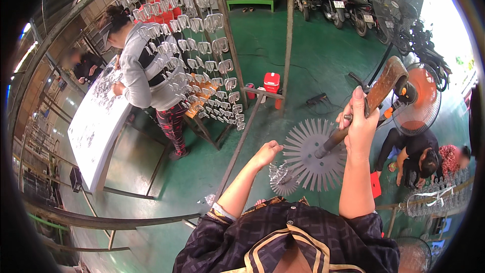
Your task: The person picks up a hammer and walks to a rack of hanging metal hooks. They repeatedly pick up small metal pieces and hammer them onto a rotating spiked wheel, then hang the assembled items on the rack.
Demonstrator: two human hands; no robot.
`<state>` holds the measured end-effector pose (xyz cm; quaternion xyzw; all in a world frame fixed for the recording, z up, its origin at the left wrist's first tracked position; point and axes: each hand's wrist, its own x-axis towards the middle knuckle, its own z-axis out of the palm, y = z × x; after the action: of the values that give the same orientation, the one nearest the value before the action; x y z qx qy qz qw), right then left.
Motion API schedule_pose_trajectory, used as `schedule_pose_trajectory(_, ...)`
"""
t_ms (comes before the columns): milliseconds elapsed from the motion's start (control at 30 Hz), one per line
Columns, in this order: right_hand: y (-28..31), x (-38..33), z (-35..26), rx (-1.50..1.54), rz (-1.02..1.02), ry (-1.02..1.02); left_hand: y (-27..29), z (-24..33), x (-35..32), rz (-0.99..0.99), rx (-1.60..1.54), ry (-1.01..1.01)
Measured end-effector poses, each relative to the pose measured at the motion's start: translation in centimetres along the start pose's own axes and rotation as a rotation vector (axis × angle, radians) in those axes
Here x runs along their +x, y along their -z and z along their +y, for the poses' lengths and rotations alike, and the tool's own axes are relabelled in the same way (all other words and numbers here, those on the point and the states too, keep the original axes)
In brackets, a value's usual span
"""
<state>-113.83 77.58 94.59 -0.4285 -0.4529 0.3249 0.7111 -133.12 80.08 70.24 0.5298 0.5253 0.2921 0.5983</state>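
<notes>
My right hand [361,124] is wrapped around the upper end of a metal shaft [333,141], just below its rusty hook-shaped head [388,85]; the thumb points up. Lower on that shaft sits a large grey slotted disc [305,164] with teeth all round its rim. My left hand [269,152] is closed beside the disc's left edge, its fingertips curled together; what they hold, if anything, is too small to make out. Below it lies a smaller toothed disc [285,187] with shiny metal pieces [278,173] hanging at its edge.
To the left stands a metal rack [222,60] hung with many wire clips. Behind it a person in a grey hoodie [139,65] works at a white table [93,126]. A red cooler [272,82], an orange fan [418,96] and crouching people [422,154] are around; motorbikes [333,5] stand far back.
</notes>
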Motion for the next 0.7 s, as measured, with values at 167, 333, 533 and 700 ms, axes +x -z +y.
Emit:
schedule_pose_trajectory(167, -0.1, -0.7, 1.9, 0.053, 0.104, -0.146, 0.8, 0.0, -1.0, -0.013, -0.074, -0.052)
schedule_pose_trajectory(333, 2.9, 0.3, 4.0, 0.013, 0.117, -0.091, -0.9, -0.9, -0.5, -0.001, 0.014, -0.238)
schedule_pose_trajectory(533, 0.9, -0.7, 3.3, 0.057, 0.029, -0.086, -0.4, 0.0, -2.7, 0.127, 0.101, -0.115)
schedule_pose_trajectory(700, -0.4, -1.4, 2.4, 0.036, 0.043, -0.079, -0.6, -2.3, -1.2, 0.185, -0.007, -0.047)
